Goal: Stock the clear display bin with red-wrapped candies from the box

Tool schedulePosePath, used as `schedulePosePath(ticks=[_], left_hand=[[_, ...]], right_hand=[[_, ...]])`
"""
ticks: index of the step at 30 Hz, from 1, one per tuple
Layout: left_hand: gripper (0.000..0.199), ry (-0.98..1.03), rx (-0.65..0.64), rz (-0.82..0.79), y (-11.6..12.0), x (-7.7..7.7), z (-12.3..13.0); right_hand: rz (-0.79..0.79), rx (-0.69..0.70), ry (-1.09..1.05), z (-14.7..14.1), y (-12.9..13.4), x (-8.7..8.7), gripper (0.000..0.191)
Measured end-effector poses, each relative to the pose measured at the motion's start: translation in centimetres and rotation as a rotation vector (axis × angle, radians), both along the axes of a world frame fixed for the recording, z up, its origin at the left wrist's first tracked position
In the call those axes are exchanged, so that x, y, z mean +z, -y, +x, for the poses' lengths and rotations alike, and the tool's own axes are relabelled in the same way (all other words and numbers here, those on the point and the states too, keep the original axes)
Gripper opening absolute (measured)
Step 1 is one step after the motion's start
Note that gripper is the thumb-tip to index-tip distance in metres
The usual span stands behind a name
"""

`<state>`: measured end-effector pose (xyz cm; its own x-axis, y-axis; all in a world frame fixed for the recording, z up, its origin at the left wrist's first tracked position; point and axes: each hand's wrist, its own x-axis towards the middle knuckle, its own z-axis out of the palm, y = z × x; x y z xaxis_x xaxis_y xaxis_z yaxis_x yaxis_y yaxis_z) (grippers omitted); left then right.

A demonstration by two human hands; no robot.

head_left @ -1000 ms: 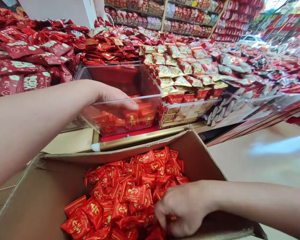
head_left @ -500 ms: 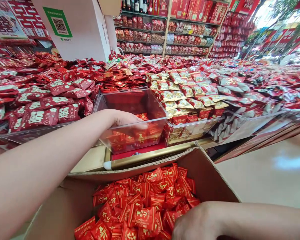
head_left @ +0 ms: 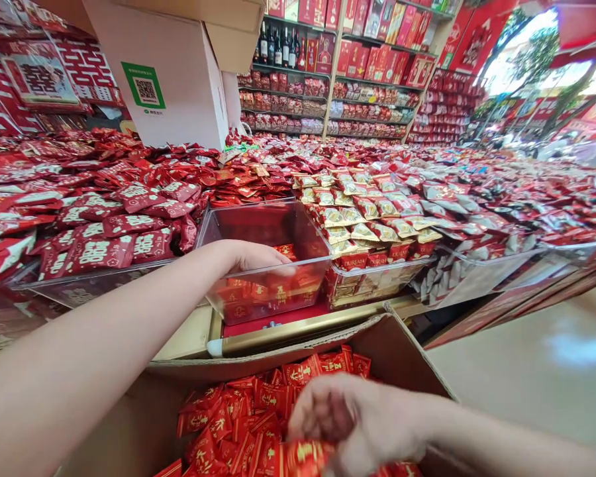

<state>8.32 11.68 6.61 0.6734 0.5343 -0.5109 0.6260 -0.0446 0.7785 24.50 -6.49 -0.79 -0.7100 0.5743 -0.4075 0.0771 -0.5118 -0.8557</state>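
My left hand reaches over the front wall of a clear plastic bin, fingers stretched out above the red packets at its bottom; the wall partly covers the fingertips. Below, an open cardboard box holds many small red packets with gold print. Over this box, my right hand has its fingers curled, with a blurred red packet between fingertips and thumb.
Dark red packets fill the bin at left, and gold and red packets the one at right. A white box with a QR code stands behind. Shelves line the back.
My right hand has risen out of the packets and moved left, with a packet at its fingers. My left hand stays in the bin. The view has tilted up slightly.
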Motion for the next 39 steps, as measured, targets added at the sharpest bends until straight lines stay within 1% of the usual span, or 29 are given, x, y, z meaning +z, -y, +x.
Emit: schedulePosePath(ticks=[1, 3, 5, 7, 9, 11, 13, 15, 17, 18, 20, 23, 26, 29, 33, 36, 39], left_hand=[[0.021, 0.008, -0.001, 0.002, 0.0, 0.0, 0.0], [0.021, 0.024, -0.009, -0.014, -0.1, -0.2, 0.0], [0.022, 0.049, -0.021, -0.038, -0.2, -0.4, -0.1], [0.024, 0.086, -0.028, -0.058, -0.2, -0.4, -0.1], [0.026, 0.128, -0.016, -0.073, 0.0, -0.3, 0.0], [0.029, 0.159, 0.006, -0.088, 0.3, 0.1, 0.0], [0.036, 0.193, 0.055, -0.136, 0.6, 0.7, 0.1], [0.057, 0.252, 0.116, -0.243, 0.9, 1.3, 0.1], [0.075, 0.312, 0.159, -0.359, 1.0, 1.7, 0.1], [0.078, 0.336, 0.158, -0.397, 1.0, 1.8, 0.1], [0.074, 0.351, 0.127, -0.418, 0.9, 1.7, 0.0], [0.056, 0.314, 0.107, -0.397, 0.7, 1.3, -0.1], [0.049, 0.286, 0.12, -0.361, 0.6, 1.0, -0.1], [0.047, 0.303, 0.139, -0.349, 0.5, 0.8, -0.1], [0.052, 0.264, 0.199, -0.34, 0.3, 0.6, -0.1], [0.051, 0.271, 0.25, -0.322, 0.3, 0.6, -0.3], [0.048, 0.296, 0.248, -0.311, 0.5, 0.7, -0.4]], right_hand=[[0.022, -0.09, -0.047, 0.1, -0.6, 1.1, 0.051], [0.155, -0.199, -0.104, 0.5, -1.9, 3.3, 0.049], [0.397, -0.274, -0.117, 0.8, -3.1, 5.3, 0.043], [0.711, -0.354, -0.028, 1.0, -4.0, 6.7, 0.039], [1.039, -0.428, 0.166, 1.0, -4.8, 7.5, 0.037], [1.294, -0.471, 0.367, 1.0, -5.6, 7.8, 0.035], [1.455, -0.501, 0.503, 0.9, -6.5, 8.0, 0.034], [1.549, -0.53, 0.592, 0.8, -7.7, 8.2, 0.036], [1.582, -0.549, 0.664, 0.7, -8.9, 8.5, 0.037], [1.585, -0.546, 0.688, 0.6, -9.5, 8.7, 0.037], [1.589, -0.519, 0.706, 0.6, -10.5, 9.1, 0.037], [1.59, -0.439, 0.731, 0.6, -11.5, 9.5, 0.036], [1.504, -0.399, 0.798, 0.7, -11.9, 10.0, 0.032], [1.399, -0.381, 0.889, 0.6, -12.2, 10.7, 0.029], [1.344, -0.323, 0.986, 0.0, -13.1, 11.7, 0.03], [1.293, -0.308, 0.983, -0.2, -13.8, 12.1, 0.031], [1.244, -0.335, 0.911, -0.1, -14.1, 12.1, 0.033]])
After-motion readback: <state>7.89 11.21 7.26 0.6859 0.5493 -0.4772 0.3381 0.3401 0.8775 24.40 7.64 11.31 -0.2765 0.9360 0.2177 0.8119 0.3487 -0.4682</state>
